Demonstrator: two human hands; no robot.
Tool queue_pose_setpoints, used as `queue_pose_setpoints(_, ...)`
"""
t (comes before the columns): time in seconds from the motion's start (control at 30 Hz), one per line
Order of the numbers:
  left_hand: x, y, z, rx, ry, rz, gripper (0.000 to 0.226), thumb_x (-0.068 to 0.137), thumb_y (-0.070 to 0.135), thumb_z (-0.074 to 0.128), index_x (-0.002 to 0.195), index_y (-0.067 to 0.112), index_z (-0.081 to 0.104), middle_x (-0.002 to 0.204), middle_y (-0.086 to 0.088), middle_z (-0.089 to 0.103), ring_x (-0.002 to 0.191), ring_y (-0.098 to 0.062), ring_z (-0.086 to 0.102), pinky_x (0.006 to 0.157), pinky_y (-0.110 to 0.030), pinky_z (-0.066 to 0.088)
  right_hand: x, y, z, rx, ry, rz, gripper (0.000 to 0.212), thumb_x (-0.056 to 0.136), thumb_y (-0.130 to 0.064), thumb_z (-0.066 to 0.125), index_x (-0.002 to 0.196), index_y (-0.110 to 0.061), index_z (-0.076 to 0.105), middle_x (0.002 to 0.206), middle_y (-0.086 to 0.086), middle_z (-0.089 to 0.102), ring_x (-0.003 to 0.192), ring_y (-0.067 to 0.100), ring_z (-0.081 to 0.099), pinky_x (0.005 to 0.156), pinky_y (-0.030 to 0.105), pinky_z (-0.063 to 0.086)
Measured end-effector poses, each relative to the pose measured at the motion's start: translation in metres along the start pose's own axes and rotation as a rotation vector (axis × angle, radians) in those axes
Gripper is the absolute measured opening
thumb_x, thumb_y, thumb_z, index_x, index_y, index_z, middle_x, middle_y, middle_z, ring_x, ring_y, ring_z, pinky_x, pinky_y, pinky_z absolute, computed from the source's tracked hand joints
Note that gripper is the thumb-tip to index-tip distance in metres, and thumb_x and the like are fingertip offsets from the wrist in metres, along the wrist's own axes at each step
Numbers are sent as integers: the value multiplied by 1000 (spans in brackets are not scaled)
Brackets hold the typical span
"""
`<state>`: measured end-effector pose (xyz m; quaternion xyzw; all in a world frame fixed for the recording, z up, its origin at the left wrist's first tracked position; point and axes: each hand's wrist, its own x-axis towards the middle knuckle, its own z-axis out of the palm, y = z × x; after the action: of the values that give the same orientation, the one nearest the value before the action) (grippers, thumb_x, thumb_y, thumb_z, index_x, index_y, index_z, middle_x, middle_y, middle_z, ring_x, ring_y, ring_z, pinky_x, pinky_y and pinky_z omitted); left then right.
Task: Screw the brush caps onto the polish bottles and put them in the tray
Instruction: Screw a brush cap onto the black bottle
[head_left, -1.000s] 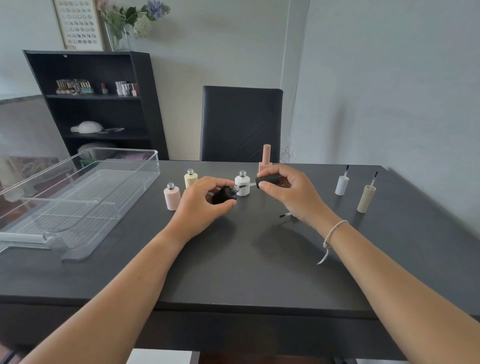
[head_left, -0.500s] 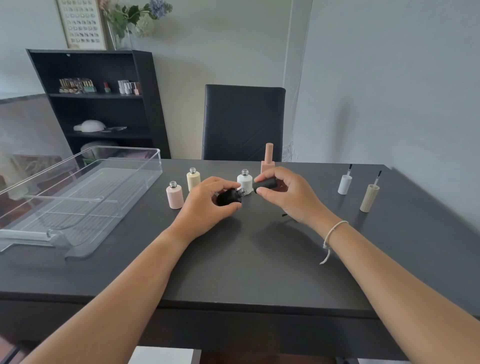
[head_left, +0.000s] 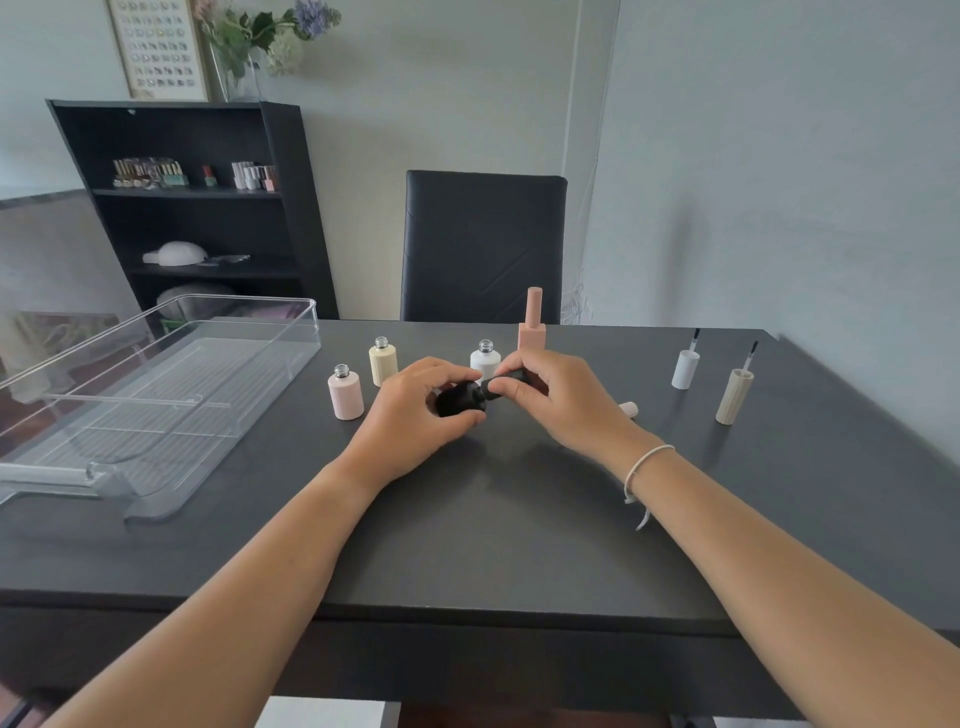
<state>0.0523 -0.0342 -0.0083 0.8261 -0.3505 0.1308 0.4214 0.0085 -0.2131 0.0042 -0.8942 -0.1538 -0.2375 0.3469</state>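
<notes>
At bench centre, just above the dark top, both hands work one item. Left hand (head_left: 415, 415) is clamped round a black polish bottle (head_left: 460, 399), tipped so its neck points right. Right hand (head_left: 558, 397) pinches the black brush cap (head_left: 506, 382) w/ fingertips, cap mouth meeting the bottle neck. Judging by that, cap is being started on the thread; can't tell how far it's seated, since fingers hide the joint.

Rest of the job looks undone. Clear plastic tray (head_left: 306, 332) sits at bench left, nothing in it. Three open bottles stand between tray and hands: pink bottle (head_left: 345, 392), cream bottle (head_left: 383, 362), white bottle (head_left: 484, 358) just behind the hands. A peach bottle (head_left: 532, 327) behind them already wears its cap. To the right, well apart, a white brush cap (head_left: 684, 368) and a beige ribbed brush cap (head_left: 734, 388) stand brush-up; another pale cap (head_left: 628, 409) lies just beside the right wrist, mostly hidden.

Risks, as I read it:
- Bottle held tilted, so cap may bite crooked & cross-thread, then jam or sit loose.
- If there's polish inside, the tilt could let it run out at the neck before the cap seals.
- Hands are close to the white bottle; a knuckle nudge could topple it, open-necked.
- Right forearm could roll the lying cap.
</notes>
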Motion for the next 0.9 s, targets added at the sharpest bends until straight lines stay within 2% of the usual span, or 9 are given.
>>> queue_pose_setpoints(0.17,0,1,1,12,-3,12,40,73,15,75,112,18,65,100,5,61,88,2,55,76,-1,38,0,0,2,3,-12,9,25,92,-32,49,93,-12,65,75,5,64,64,12,56,60,21,43)
queue_pose_setpoints(0.27,0,1,0,11,5,14,40,74,17,74,112,20,64,100,8,60,89,4,54,77,0,38,-2,2,2,82,-70,39,15,88,-20,58,103,-20,57,81,-3,60,72,8,56,65,10,43)
queue_pose_setpoints(0.33,0,1,0,7,4,9,41,74,16,74,113,20,63,99,8,59,89,3,54,77,1,38,-4,2,1,107,-99,42,27,84,-8,59,103,-24,47,78,-6,53,68,9,53,64,8,42)
queue_pose_setpoints(0.4,0,1,0,3,10,11,41,73,16,75,112,20,64,99,8,59,88,4,54,76,1,38,-4,2,1,97,-98,38,29,84,-4,57,100,-25,44,76,-9,51,66,6,52,63,5,41)
queue_pose_setpoints(0.53,-1,1,0,-5,18,21,40,73,15,75,111,19,65,98,9,59,89,8,54,77,1,37,-3,4,0,29,-59,51,8,89,-18,56,95,-18,52,76,-6,56,66,5,54,62,8,40)
queue_pose_setpoints(0.6,-1,0,0,-1,9,22,40,73,16,75,112,19,64,99,8,59,89,6,54,78,1,37,-3,5,0,-25,-31,71,17,90,-33,53,86,-16,52,65,-8,51,58,7,50,54,7,37)
queue_pose_setpoints(0.67,-1,-1,0,5,7,24,40,73,17,75,112,19,64,99,8,59,90,5,54,78,1,38,-3,5,-2,-28,-19,79,25,89,-39,52,80,-16,50,60,-8,47,53,5,47,53,5,36)
queue_pose_setpoints(0.8,-1,-2,1,15,11,25,40,74,19,75,112,22,63,98,12,57,88,10,53,77,2,37,-6,5,-3,60,-27,29,16,86,-23,60,96,-23,48,68,-7,46,60,-4,46,61,6,38)
queue_pose_setpoints(0.9,-1,-2,1,11,12,27,40,73,19,75,111,22,64,98,10,59,89,6,54,78,1,37,-5,5,-3,29,-30,20,11,86,-15,59,92,-20,52,68,-6,51,59,1,48,59,7,38)
